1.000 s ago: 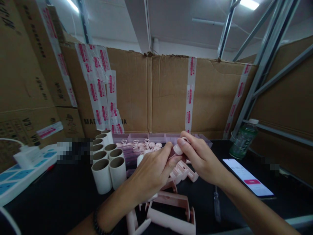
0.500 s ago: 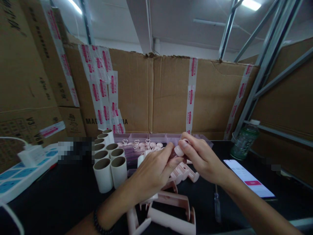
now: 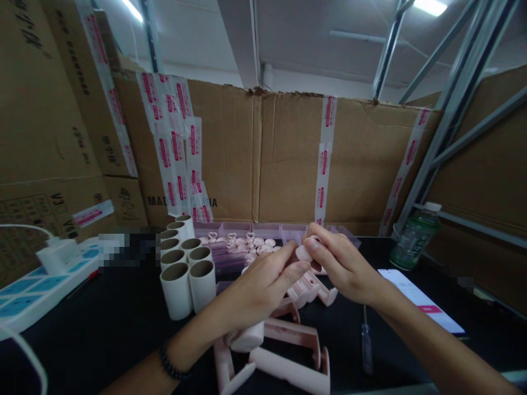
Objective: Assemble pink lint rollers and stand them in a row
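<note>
Over the middle of the table, my left hand (image 3: 265,280) and my right hand (image 3: 343,263) meet, both closed around a small pale pink plastic part (image 3: 303,253). The right thumb and fingers pinch its rounded end; the left fingers wrap its other side, and much of it is hidden. Below my left wrist shows a pale rounded piece (image 3: 247,337); whether it joins the held part I cannot tell. Pink plastic holders (image 3: 292,370) with curved arms lie nearest me, and more pink pieces (image 3: 307,288) lie under the hands.
White tubes (image 3: 177,291) stand upright on the left. Behind is a purple divided tray (image 3: 236,229) near small pink round and heart-shaped pieces (image 3: 247,247). A screwdriver (image 3: 366,343), phone (image 3: 424,302) and green bottle (image 3: 414,238) are on the right. A power strip (image 3: 37,291) lies far left.
The view has shifted slightly. Both hands keep their hold, and the pink part has turned a little between them. The pale piece below my left wrist shows more fully.
</note>
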A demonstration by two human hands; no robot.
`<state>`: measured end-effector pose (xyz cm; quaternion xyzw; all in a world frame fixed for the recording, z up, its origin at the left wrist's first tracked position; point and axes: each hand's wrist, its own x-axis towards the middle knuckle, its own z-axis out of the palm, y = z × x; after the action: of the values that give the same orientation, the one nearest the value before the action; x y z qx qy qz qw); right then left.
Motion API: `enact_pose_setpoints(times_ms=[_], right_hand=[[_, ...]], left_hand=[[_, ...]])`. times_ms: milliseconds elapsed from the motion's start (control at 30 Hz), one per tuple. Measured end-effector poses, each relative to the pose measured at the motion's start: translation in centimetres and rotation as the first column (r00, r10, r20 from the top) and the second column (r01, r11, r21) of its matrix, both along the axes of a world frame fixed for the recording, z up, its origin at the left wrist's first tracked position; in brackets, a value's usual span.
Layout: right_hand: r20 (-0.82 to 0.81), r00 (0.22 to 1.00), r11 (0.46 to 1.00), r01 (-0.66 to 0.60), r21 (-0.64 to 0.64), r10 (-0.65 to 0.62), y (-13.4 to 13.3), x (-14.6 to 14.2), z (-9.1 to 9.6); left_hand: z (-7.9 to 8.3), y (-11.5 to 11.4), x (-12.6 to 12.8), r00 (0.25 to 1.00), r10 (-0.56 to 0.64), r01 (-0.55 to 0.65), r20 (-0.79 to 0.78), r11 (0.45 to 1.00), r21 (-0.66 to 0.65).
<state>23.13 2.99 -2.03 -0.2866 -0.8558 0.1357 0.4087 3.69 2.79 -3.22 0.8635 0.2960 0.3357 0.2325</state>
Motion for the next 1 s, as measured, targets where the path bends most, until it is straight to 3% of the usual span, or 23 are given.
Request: enact_pose_setpoints(times_ms=[200, 333, 500, 733, 1000], right_hand=[[-0.034, 0.999, 1.0, 0.016, -0.02, -0.017, -0.2, -0.3, 0.0], [-0.083, 0.991, 0.993, 0.102, -0.053, -0.106, -0.6, -1.2, 0.0], [-0.153, 0.946, 0.958, 0.279, -0.066, -0.286, -0.8, -2.7, 0.1], [-0.139, 0.908, 0.919, 0.39, -0.062, -0.394, -0.6, -3.4, 0.0], [-0.213, 0.913, 0.937, 0.331, -0.113, -0.348, -0.7, -3.6, 0.1]], left_hand=[[-0.1, 0.1, 0.0, 0.999, 0.031, -0.031, -0.012, 0.999, 0.031], [-0.7, 0.4, 0.2, 0.992, 0.121, -0.116, -0.046, 0.989, 0.093], [-1.4, 0.8, 0.5, 0.942, 0.32, -0.288, -0.097, 0.923, 0.255], [-2.0, 1.0, 0.5, 0.884, 0.451, -0.383, -0.119, 0.847, 0.369], [-1.5, 0.5, 0.7, 0.896, 0.438, -0.395, -0.072, 0.86, 0.323]])
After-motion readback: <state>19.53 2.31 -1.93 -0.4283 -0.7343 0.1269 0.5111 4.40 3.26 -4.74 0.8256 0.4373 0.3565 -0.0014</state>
